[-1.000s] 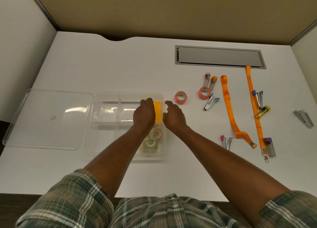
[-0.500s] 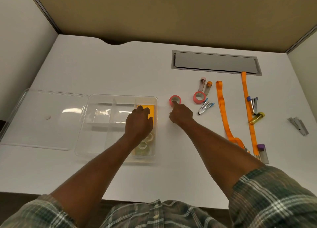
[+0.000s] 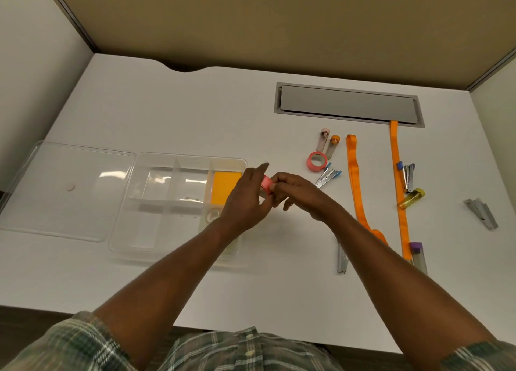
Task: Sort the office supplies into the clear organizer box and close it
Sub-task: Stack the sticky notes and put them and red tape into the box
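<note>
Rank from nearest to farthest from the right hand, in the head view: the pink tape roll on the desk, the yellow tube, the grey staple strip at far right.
From the right hand:
1. Pink tape roll on the desk, just beyond it.
2. Yellow tube, to its right, beside an orange lanyard.
3. Grey staple strip, at the far right.

Both forearms reach forward and meet at centre — bare below rolled plaid sleeves. The left hand (image 3: 245, 200) has its index finger raised and its thumb pressed in toward the right hand (image 3: 296, 193), whose fingertips pinch tight — the other fingers curl downward.
</note>
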Tool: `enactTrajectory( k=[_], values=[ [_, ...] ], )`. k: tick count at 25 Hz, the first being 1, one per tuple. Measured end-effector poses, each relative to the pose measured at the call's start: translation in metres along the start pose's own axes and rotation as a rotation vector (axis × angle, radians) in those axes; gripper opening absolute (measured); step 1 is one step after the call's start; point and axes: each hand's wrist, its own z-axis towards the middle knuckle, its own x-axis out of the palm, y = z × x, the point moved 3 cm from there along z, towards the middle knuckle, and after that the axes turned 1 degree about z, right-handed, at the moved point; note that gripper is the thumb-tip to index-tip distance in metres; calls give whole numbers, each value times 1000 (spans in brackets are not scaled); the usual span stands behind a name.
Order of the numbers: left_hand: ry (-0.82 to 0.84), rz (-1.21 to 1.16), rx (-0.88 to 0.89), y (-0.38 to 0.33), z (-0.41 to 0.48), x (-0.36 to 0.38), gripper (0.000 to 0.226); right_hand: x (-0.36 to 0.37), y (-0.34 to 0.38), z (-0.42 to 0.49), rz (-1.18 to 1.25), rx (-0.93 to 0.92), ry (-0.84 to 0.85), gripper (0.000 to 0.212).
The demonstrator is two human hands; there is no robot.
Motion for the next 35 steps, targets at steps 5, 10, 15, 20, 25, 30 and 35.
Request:
enactTrajectory(
  k=[5,10,15,20,25,30,35],
  values=[
    [-105,14,-50,-7,7,-1,43,-48,-11,16,-87,69,-337,37],
    [-138,27,-118,13,3,-9,40,-91,-45,44,-769,294,-562,48],
    [-224,-65,-204,35,-8,-33,23,-87,-55,55,-901,257,-617,38],
    [-336,-32,-213,79,-16,-69,20,-55,-8,62,-841,-30,-707,30],
    [-293,206,-160,127,-24,-90,23,42,61,73,-799,-468,-459,24],
    [-232,343,-180,139,-27,-90,15,110,71,104,-978,-461,-310,22],
    [-179,380,-245,150,-35,-80,16,131,62,114,-957,-390,-251,27]
  ],
)
